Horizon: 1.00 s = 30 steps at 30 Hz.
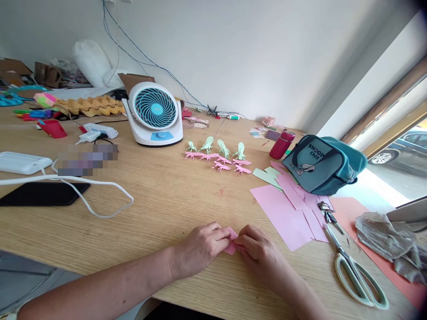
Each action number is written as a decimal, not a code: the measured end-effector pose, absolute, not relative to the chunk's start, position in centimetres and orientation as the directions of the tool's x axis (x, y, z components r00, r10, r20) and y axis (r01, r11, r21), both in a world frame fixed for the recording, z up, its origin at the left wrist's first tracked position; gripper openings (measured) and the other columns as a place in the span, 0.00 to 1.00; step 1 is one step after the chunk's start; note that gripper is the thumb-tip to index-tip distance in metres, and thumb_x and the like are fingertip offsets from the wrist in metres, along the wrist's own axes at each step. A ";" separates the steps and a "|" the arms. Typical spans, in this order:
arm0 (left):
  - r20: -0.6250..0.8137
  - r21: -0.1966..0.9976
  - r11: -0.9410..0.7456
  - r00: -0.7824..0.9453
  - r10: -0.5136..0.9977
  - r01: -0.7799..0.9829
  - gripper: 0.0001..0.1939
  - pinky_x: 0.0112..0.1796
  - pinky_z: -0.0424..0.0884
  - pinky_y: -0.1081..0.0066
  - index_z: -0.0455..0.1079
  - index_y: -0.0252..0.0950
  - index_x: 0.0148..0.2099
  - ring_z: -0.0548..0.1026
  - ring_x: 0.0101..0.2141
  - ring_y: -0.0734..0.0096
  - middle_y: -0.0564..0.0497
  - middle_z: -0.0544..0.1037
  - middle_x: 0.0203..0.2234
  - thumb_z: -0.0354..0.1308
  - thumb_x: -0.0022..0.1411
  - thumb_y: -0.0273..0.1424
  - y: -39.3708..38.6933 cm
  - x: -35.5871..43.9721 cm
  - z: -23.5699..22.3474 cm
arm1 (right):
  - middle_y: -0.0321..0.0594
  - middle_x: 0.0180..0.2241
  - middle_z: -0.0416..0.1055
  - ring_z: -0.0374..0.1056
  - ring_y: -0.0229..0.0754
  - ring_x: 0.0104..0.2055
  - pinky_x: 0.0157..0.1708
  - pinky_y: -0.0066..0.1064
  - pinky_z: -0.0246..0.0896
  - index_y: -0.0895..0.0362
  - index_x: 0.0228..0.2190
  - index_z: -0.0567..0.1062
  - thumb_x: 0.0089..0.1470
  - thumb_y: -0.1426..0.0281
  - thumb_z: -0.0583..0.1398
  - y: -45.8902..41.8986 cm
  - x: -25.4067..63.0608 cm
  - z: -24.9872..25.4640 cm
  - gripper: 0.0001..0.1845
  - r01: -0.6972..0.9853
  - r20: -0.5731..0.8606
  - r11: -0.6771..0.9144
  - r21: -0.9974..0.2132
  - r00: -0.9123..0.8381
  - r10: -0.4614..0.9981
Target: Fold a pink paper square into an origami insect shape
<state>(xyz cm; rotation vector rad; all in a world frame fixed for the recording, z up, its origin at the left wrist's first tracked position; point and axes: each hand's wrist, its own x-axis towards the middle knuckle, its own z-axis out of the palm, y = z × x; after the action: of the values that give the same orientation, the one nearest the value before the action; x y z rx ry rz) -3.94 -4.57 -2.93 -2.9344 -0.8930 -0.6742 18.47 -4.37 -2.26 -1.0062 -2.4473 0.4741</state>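
A small folded piece of pink paper (230, 250) lies at the table's near edge between my hands. My left hand (202, 248) has its fingers closed on the paper's left side. From the other side, my right hand (257, 249) pinches the paper's right edge, thumb and fingers together; its fingertips partly cover the fold. Farther back stand several pale green folded paper insects (223, 149), with several pink folded paper insects (220, 166) in front of them. To the right of my right hand lies a large pink sheet (280, 213).
Scissors (353, 271) and a grey cloth (383, 238) lie at the right, near a teal bag (316, 164) and a red bottle (282, 144). A white fan (155, 109) stands at the back. At the left are a white cable (128, 195) and a black phone-like slab (40, 194).
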 end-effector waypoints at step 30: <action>0.367 -0.024 -0.864 0.809 0.460 0.503 0.13 0.43 0.72 0.71 0.68 0.34 0.53 0.72 0.43 0.68 0.47 0.77 0.46 0.51 0.69 0.24 -4.4 -3.8 -3.3 | 0.47 0.41 0.75 0.69 0.45 0.38 0.38 0.38 0.65 0.58 0.46 0.74 0.65 0.77 0.52 -6.7 19.0 -3.5 0.14 0.606 0.444 0.772 -0.192 -0.647 0.619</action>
<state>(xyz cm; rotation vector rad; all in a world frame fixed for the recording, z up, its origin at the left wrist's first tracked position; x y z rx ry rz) -3.77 -4.42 -3.30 -2.8730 -0.7677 -0.5362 18.95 -6.72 -3.51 -0.9192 -2.4712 0.0353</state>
